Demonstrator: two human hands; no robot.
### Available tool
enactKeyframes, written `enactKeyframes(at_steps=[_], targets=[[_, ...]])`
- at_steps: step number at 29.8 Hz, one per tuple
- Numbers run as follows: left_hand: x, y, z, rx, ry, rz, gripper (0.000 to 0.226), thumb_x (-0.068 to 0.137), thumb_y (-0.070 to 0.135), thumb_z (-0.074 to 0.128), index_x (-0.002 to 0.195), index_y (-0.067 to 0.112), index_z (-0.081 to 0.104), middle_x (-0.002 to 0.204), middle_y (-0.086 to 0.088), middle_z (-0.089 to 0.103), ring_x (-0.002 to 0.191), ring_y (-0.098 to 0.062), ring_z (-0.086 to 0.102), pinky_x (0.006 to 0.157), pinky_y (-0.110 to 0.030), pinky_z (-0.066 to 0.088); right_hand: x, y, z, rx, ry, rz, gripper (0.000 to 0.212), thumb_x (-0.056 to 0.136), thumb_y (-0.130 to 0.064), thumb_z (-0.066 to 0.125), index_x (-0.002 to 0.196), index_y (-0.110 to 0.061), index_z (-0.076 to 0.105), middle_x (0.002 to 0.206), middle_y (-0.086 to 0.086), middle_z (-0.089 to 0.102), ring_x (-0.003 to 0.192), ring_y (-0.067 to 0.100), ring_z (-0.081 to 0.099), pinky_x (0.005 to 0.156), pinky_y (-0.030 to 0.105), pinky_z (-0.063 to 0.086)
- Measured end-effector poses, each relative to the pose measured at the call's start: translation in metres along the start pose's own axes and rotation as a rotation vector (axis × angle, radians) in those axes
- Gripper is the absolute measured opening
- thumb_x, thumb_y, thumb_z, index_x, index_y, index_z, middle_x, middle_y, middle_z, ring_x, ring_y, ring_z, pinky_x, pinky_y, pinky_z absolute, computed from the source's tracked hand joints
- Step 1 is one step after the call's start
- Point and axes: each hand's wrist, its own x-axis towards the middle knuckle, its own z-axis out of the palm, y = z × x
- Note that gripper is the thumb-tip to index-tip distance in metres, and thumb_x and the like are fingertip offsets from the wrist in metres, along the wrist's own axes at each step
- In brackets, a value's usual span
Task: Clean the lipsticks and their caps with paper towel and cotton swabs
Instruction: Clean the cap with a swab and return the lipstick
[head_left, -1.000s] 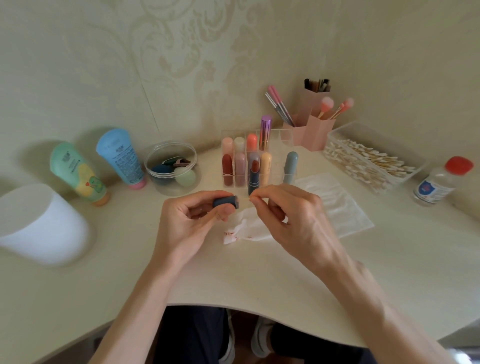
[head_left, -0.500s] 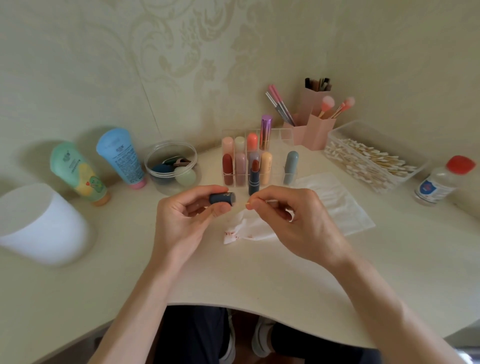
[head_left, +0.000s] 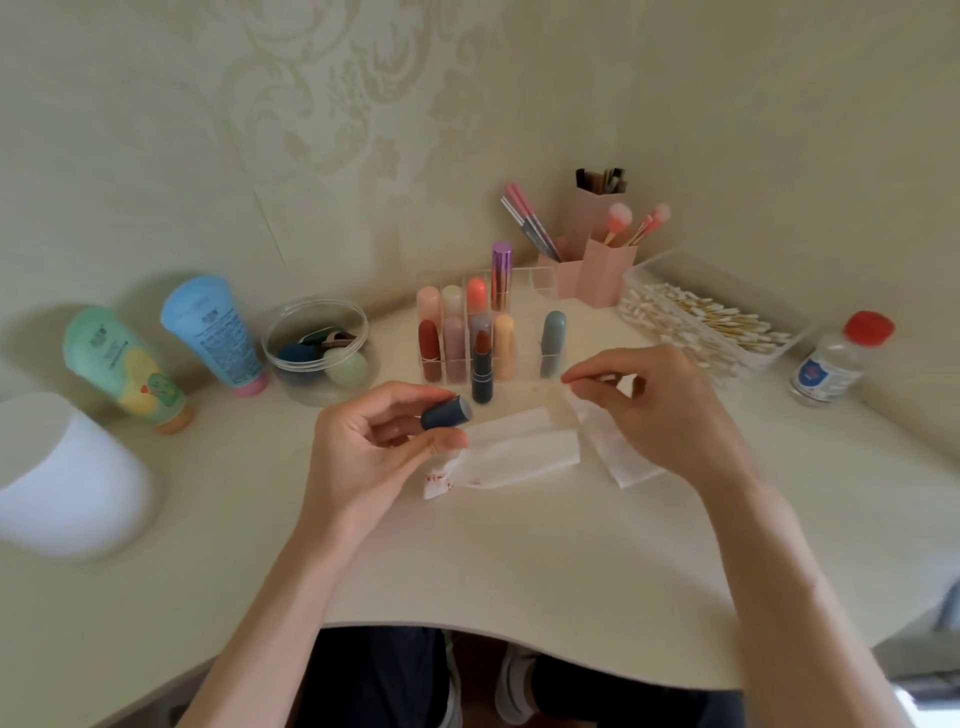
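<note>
My left hand (head_left: 374, 457) grips a dark blue lipstick cap (head_left: 445, 413) between thumb and fingers, its mouth facing right. My right hand (head_left: 649, 410) is a short way to the right of it and pinches a thin cotton swab (head_left: 569, 379), which is blurred. The uncapped lipstick (head_left: 481, 371), with a red bullet on a dark blue base, stands upright in front of the clear organizer (head_left: 540, 280) that holds several capped lipsticks. A white paper towel (head_left: 519, 452) with red smears lies on the desk under my hands.
A clear box of cotton swabs (head_left: 711, 322) and a red-capped bottle (head_left: 836, 364) sit at the right. Pink brush holders (head_left: 602, 265) stand behind the organizer. At the left are a jar of sponges (head_left: 319, 353), two tubes (head_left: 213, 332) and a white container (head_left: 62, 478).
My right hand has drawn away to the right from the cap, taking the swab with it. My left hand and the cap have stayed almost in place.
</note>
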Motion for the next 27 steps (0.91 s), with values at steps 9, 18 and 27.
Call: enactKeyframes(at_steps=[9,18,27], targets=[[0.006,0.004,0.024,0.053,-0.05,0.066,0.029,0.072,0.018,0.086,0.099,0.019,0.077,0.096,0.001,0.079,0.09,-0.021,0.074,0.08,-0.023,0.058,0.004,0.039,-0.019,-0.213,0.117,0.171,0.019,0.093,-0.013,0.075,0.097,-0.03,0.082,0.089,-0.017,0.074,0.08,-0.004,0.059,0.072,0.006,0.04],[0.004,0.0,0.013,-0.033,0.026,0.05,0.023,0.086,0.019,0.073,0.106,0.012,0.067,0.096,-0.009,0.076,0.074,-0.026,0.073,0.077,-0.024,0.058,0.004,0.038,-0.013,-0.328,0.137,0.155,0.016,0.093,-0.024,0.076,0.107,-0.03,0.08,0.096,-0.008,0.07,0.098,0.017,0.061,0.08,0.031,0.046],[0.0,-0.003,0.001,-0.114,-0.087,0.009,0.019,0.1,0.023,0.054,0.108,0.006,0.055,0.096,-0.015,0.076,0.075,-0.026,0.07,0.062,-0.018,0.049,0.006,-0.025,0.034,-0.015,-0.111,0.084,0.024,0.09,-0.043,0.08,0.112,-0.034,0.077,0.102,-0.023,0.072,0.095,-0.002,0.065,0.071,0.013,0.042]])
